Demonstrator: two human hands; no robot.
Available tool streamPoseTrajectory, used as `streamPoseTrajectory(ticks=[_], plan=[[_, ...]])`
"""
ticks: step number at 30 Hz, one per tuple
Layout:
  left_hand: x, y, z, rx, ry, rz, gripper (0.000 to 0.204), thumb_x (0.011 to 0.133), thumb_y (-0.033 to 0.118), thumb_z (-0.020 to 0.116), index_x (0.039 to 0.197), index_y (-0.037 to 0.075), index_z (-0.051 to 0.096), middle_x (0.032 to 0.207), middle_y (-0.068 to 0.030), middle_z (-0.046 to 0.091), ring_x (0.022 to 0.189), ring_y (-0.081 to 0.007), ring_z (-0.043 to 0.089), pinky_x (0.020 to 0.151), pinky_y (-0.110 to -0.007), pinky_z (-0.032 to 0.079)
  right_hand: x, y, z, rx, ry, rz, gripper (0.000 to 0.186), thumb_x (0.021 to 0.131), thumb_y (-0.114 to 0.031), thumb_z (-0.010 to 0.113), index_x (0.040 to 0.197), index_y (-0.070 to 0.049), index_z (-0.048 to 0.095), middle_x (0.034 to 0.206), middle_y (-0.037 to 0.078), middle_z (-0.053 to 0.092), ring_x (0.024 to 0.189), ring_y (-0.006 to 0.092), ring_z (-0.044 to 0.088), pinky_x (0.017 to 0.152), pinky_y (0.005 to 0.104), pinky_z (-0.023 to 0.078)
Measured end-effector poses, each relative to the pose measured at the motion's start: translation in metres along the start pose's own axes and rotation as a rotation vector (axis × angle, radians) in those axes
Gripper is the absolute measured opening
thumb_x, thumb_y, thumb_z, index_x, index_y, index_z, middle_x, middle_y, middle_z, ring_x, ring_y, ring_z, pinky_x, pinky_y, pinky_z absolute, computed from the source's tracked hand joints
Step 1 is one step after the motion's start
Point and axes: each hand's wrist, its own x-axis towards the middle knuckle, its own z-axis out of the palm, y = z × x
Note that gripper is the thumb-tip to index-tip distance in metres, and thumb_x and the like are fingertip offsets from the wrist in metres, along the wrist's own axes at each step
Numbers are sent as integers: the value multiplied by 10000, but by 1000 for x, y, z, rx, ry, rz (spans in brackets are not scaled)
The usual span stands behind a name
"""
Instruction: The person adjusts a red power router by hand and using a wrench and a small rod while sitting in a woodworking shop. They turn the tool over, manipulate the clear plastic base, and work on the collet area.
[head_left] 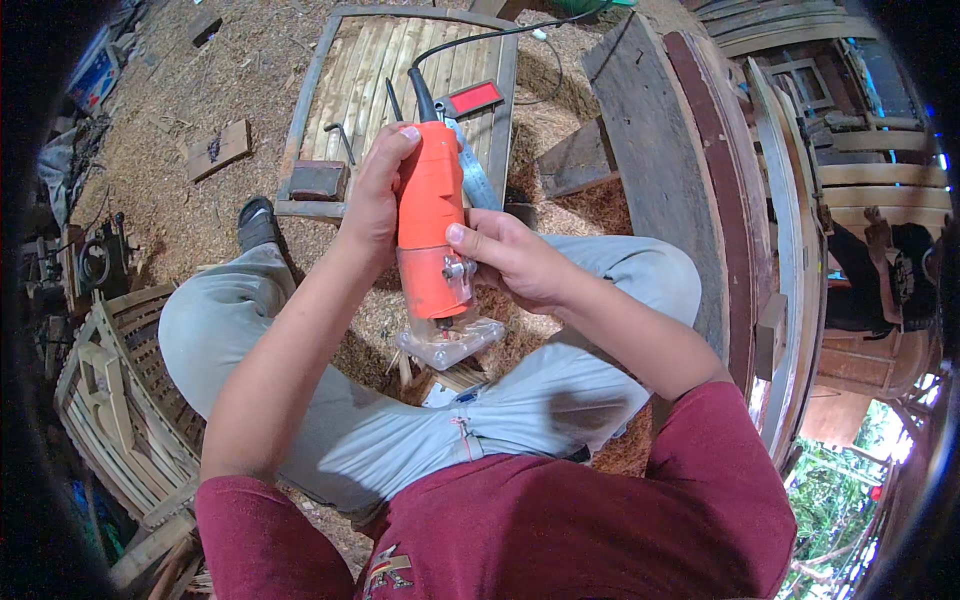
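Observation:
An orange handheld router (428, 220) with a black cord and a clear plastic base (452, 340) is held upright between my legs. My left hand (382, 180) is wrapped round its upper body from the left side. My right hand (497, 250) grips it lower down on the right, thumb resting on the body near a metal clamp (458, 271). Behind the router, a slatted wooden panel (350, 70) carries a red rectangular item (474, 98), a metal square-like tool (470, 170), a hex key (342, 140) and a dark block (318, 181).
Sawdust covers the ground around me. A small board (218, 152) lies at the left, with a slatted wooden piece (130, 400) below. Grey and maroon planks (655, 150) lean along the right, beside stacked timber and dark cluttered items (895, 265).

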Motion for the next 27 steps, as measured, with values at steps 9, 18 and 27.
streamPoseTrajectory(ticks=[9, 18, 27], plan=[[8, 2, -5, 87, -14, 14, 585, 944, 540, 640, 1203, 17, 662, 1009, -121, 718, 900, -211, 705, 805, -360, 589, 4, 1, -4, 30, -19, -11, 531, 1050, -396, 646, 1379, 7, 543, 1138, 38, 684, 1002, 108, 671, 859, 311, 579], [5, 9, -3, 30, -40, 22, 373, 975, 383, 638, 1139, 55, 568, 986, -109, 693, 863, -195, 696, 787, -358, 597, 5, 1, 0, -29, 3, -57, 540, 1051, -417, 646, 1358, 20, 563, 1147, 48, 689, 1003, 117, 663, 871, 306, 568], [10, 7, 0, 87, -42, 50, 536, 945, 506, 638, 1233, 57, 591, 1052, -130, 703, 911, -232, 708, 802, -390, 605, 2, -9, 0, -41, -1, -76, 515, 1057, -363, 653, 1363, 39, 559, 1195, 56, 680, 1042, 124, 649, 921, 320, 547]])
